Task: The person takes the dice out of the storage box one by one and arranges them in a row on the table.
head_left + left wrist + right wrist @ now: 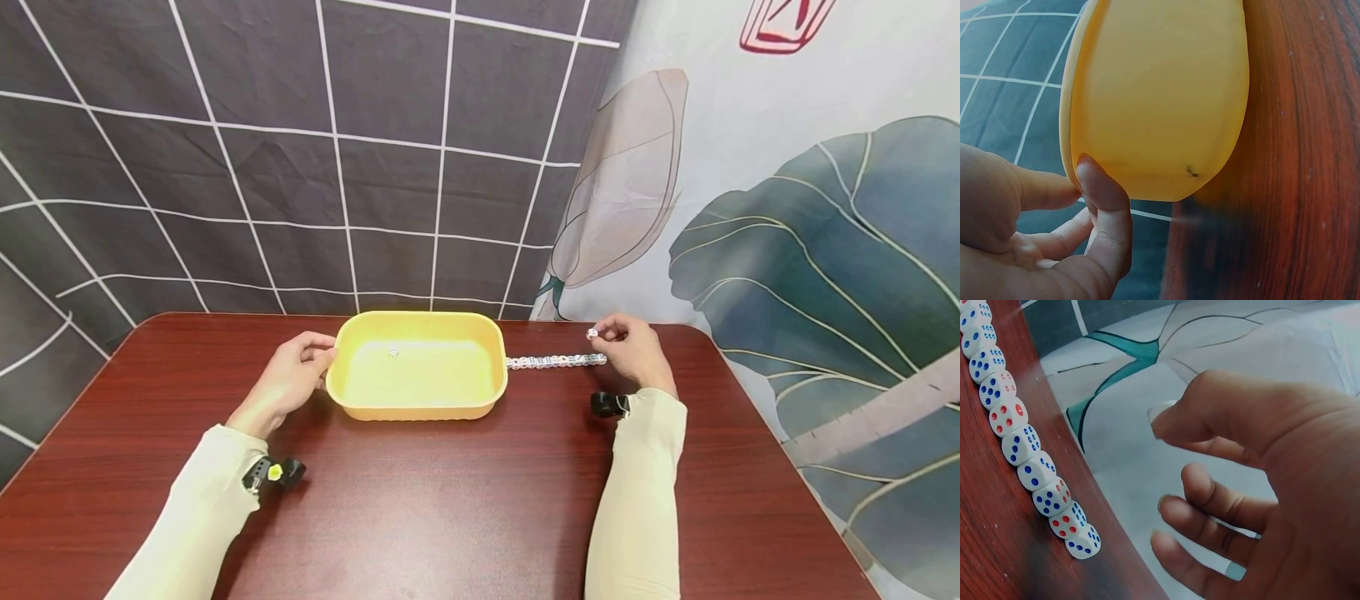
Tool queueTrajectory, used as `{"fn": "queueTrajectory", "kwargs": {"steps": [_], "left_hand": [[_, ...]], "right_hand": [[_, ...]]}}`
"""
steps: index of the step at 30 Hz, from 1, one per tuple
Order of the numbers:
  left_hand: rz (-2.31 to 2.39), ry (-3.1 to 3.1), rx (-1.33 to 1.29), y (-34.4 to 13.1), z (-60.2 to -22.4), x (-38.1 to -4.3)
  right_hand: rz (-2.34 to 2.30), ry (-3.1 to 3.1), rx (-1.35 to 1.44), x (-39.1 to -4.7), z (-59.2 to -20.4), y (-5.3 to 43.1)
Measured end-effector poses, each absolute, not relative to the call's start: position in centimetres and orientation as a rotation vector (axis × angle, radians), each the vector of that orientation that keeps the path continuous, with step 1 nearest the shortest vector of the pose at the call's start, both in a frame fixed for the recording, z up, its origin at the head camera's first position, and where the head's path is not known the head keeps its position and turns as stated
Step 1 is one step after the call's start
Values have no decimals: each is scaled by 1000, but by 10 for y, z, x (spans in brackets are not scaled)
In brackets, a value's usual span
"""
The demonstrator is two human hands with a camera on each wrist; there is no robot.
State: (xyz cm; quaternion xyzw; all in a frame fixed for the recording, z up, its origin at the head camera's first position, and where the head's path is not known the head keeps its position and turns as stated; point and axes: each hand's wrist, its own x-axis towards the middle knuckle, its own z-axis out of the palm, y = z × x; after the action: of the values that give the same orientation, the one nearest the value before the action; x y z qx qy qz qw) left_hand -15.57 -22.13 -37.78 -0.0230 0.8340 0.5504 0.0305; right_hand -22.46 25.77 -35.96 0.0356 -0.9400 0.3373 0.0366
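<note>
A yellow plastic tub [416,412] sits near the table's far edge, with a small white die [393,352] inside on its floor. My left hand [292,375] pinches the tub's left rim between thumb and fingers, seen closely in the left wrist view. To the right of the tub runs a straight row of dice [555,362], white with blue and red dots. Above that row's right end, my right hand [636,352] holds a single die [592,333] at its thumb and fingertip. Its other fingers are loosely bent in the right wrist view, where the held die is mostly hidden.
The reddish-brown wooden table [450,508] extends toward me. A dark cloth with a white grid [390,183] hangs behind it, beside a pale leaf-patterned curtain [817,233]. Black camera straps are on both wrists.
</note>
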Motion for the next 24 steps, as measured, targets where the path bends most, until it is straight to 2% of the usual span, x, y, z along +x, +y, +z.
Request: {"fn": "queueTrajectory", "kwargs": {"steps": [24], "left_hand": [[1676,2576,-82,-221,-376,-155]], "right_hand": [[980,-2964,-96,-219,-368,276]]}}
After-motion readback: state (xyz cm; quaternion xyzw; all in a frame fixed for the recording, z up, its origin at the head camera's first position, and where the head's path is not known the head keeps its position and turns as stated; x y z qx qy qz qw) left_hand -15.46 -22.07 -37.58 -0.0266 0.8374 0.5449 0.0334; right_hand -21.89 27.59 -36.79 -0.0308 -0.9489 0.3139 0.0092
